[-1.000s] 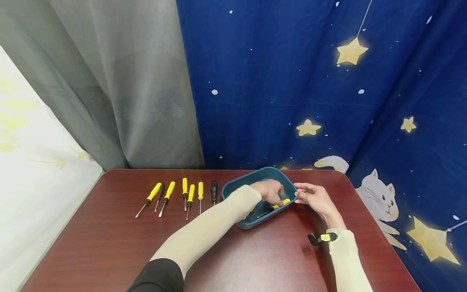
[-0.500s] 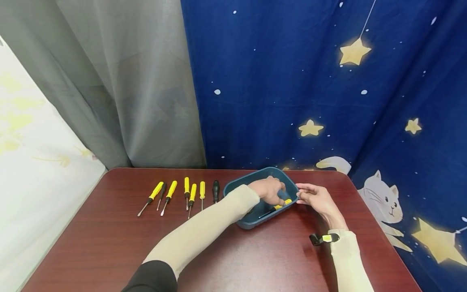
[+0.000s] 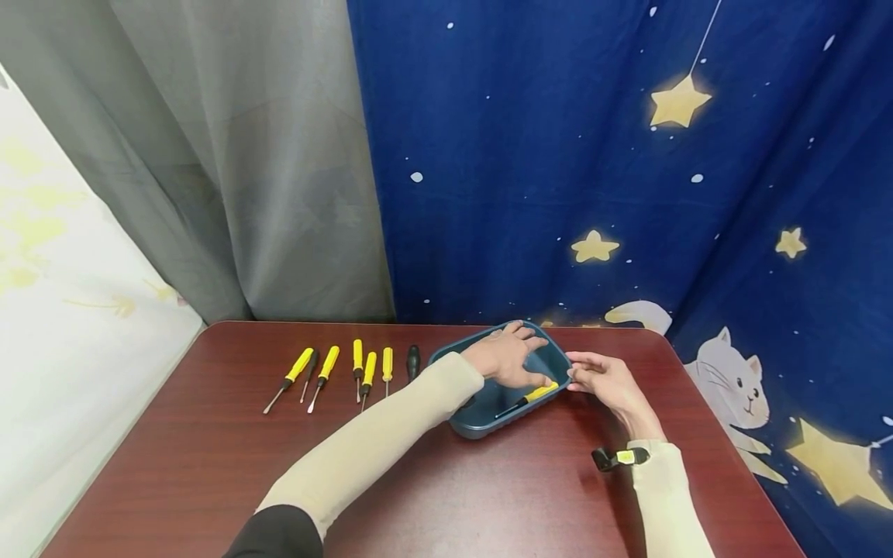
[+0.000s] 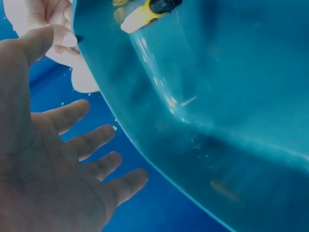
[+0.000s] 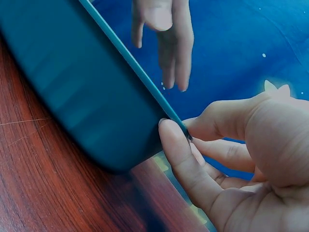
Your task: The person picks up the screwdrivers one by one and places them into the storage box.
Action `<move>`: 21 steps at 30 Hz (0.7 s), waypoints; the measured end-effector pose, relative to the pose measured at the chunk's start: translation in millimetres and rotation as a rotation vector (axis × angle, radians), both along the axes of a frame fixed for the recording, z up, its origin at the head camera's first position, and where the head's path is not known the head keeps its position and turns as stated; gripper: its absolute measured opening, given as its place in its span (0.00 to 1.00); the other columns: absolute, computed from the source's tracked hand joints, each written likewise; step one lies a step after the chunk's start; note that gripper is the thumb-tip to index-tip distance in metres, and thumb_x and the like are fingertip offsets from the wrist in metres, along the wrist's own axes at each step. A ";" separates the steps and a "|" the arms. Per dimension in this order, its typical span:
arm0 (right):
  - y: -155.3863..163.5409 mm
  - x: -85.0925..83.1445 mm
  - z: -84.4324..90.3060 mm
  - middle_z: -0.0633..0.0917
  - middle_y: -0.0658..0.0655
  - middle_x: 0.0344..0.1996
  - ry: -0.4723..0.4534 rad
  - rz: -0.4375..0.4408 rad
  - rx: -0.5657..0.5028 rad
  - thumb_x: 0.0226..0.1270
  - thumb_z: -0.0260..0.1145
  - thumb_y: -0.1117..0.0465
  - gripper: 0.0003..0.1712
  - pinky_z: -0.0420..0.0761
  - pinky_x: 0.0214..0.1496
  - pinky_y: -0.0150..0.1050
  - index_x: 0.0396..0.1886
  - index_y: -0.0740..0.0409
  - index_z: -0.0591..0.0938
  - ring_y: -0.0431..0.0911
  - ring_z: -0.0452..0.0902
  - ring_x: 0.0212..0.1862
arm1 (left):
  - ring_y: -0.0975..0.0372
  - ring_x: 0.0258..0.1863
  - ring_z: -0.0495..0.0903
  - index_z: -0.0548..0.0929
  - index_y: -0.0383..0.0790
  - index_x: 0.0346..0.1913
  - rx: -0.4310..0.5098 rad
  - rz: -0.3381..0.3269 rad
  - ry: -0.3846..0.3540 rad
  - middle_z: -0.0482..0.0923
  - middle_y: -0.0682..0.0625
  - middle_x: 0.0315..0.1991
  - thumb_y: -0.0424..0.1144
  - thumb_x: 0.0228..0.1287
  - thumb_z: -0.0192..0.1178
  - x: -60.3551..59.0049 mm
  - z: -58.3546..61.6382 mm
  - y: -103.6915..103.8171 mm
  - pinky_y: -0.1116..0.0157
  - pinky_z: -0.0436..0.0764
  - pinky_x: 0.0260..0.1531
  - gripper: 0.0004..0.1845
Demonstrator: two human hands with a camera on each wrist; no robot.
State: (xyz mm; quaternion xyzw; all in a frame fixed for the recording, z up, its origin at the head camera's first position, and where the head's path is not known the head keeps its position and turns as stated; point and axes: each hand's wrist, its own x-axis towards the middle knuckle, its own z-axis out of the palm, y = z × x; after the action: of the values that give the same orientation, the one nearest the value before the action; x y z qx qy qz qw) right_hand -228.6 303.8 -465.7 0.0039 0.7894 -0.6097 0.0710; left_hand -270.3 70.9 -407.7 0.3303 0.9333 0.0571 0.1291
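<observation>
Since a moment ago the left hand has spread flat above the tray; right hand pinches its rim, screwdriver lying diagonally inside, nearer the left.

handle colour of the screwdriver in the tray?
Yellow handle with a black collar on the screwdriver in the teal tray; the head view shows it best.

Left hand: forearm reaching forward and rightward, palm down, fingers spread and straight. Right hand: wrist bent inward, thumb and fingers curled in a pinch.
</observation>
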 end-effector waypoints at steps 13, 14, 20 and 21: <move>0.4 0.4 -1.5 0.83 0.72 0.47 0.014 -0.006 -0.010 0.71 0.61 0.72 0.24 0.88 0.47 0.40 0.66 0.72 0.76 0.39 0.86 0.37 | 0.51 0.85 0.40 0.48 0.61 0.83 0.147 0.064 0.077 0.47 0.50 0.84 0.77 0.64 0.49 -1.1 7.5 -21.0 0.42 0.46 0.80 0.50; 0.3 0.5 -1.5 0.83 0.72 0.47 0.013 -0.007 -0.009 0.71 0.61 0.72 0.24 0.88 0.47 0.40 0.66 0.72 0.76 0.39 0.86 0.37 | 0.51 0.85 0.40 0.47 0.62 0.83 0.152 0.073 0.082 0.47 0.50 0.84 0.78 0.64 0.49 -1.5 7.8 -22.7 0.41 0.46 0.80 0.50; -0.7 0.0 -0.9 0.84 0.71 0.47 0.005 -0.016 0.005 0.70 0.61 0.72 0.25 0.88 0.49 0.43 0.66 0.71 0.76 0.39 0.86 0.37 | 0.51 0.85 0.38 0.47 0.63 0.83 0.207 0.136 0.091 0.47 0.49 0.84 0.78 0.63 0.48 -4.4 11.0 -34.5 0.40 0.44 0.80 0.51; -0.8 -0.1 -0.8 0.84 0.70 0.47 0.006 -0.018 0.005 0.70 0.60 0.72 0.25 0.88 0.49 0.43 0.66 0.71 0.76 0.39 0.86 0.37 | 0.51 0.85 0.38 0.47 0.63 0.83 0.220 0.147 0.091 0.47 0.49 0.84 0.78 0.63 0.48 -5.0 11.9 -36.5 0.40 0.44 0.80 0.51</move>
State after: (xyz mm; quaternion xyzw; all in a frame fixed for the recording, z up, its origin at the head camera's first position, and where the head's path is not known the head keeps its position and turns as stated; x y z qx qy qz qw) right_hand -228.7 303.0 -466.5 0.0092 0.7912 -0.6082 0.0632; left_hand -275.3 34.4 -395.8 0.2754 0.9479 0.1533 0.0452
